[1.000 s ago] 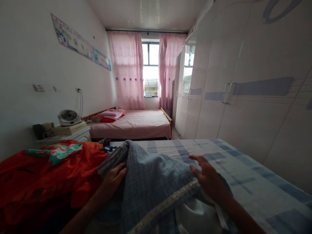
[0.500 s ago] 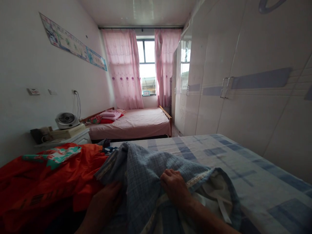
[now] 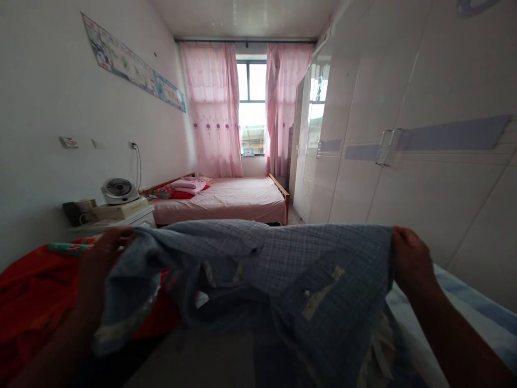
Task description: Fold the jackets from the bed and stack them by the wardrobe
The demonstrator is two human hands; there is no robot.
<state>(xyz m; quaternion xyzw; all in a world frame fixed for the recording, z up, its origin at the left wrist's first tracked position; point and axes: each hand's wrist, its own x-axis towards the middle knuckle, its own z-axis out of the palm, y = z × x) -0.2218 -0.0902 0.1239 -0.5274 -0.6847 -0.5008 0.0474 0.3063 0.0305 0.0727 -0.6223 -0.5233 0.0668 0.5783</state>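
A blue-grey checked garment (image 3: 323,258) is stretched between my hands, held up above the near bed. My left hand (image 3: 99,264) grips its upper left edge, fingers closed on the cloth. At the opposite upper corner, my right hand (image 3: 414,261) pinches the fabric. The middle of the garment sags in folds, and a button and pale trim show on its front. A pale inside part hangs at the lower right. Beside and partly behind my left forearm lies a heap of red-orange clothing (image 3: 36,275) with a green-and-white print.
The near bed has a blue-and-white checked sheet (image 3: 460,296). Beyond it stands a second bed (image 3: 234,199) with pink bedding. A small fan (image 3: 120,189) rests on a cabinet at left. Tall white wardrobes (image 3: 363,183) line the right side.
The garment was lying on the bed under my hands. Now it is lifted and spread sideways, my left hand having moved left and up and my right hand right and up.
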